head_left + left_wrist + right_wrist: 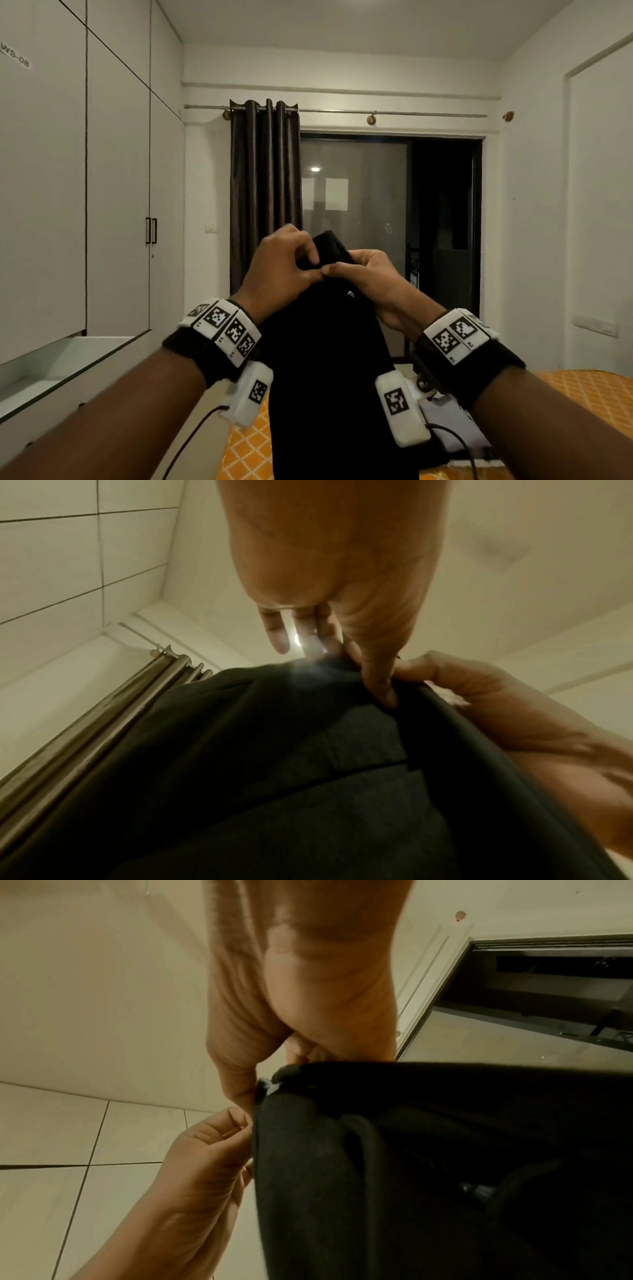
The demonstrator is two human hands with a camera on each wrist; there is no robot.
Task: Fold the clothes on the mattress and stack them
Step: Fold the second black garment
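While the black garment (329, 370) hangs in the air above the orange-patterned mattress (246, 448), both hands pinch its top edge side by side; the left hand (284, 260) has thumb and fingers curled onto the cloth, and the right hand (366, 274) grips the same edge, their fingertips touching; behind stand a dark curtain (263, 192), a glass door (356, 219) and white wardrobe doors (116, 205); a grey cloth (445, 421) lies on the mattress under the right wrist.
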